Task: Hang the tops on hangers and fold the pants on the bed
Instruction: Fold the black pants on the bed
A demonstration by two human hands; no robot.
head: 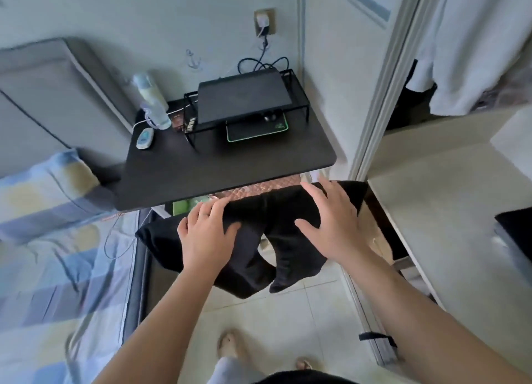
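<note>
Pants [276, 225]: plain black, no print. Desk top [230, 165]: matte black; the wire rack [296, 78] and laptop [241, 95] on it are black too. Mouse pad [256, 130]: black with a green glowing border. Bottle [152, 95]: pale blue-white. Bed sheet [57, 254]: broad checks of blue, soft yellow and grey-violet; pillow [43, 176] has the same checks. Headboard [43, 81]: grey. Wall [115, 15]: pale blue-grey with 1 small blue anchor motif [193, 59]. Floor tiles [288, 311]: off-white, grey joints. Quilted cloth [259, 186] under the desk: brown, diamond stitch. Hanging garment [475, 52] in the wardrobe: white.

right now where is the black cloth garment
In the head view, the black cloth garment hangs at centre between the left hand and right hand, just below the near edge of the black desk, above the tiled floor.
</note>
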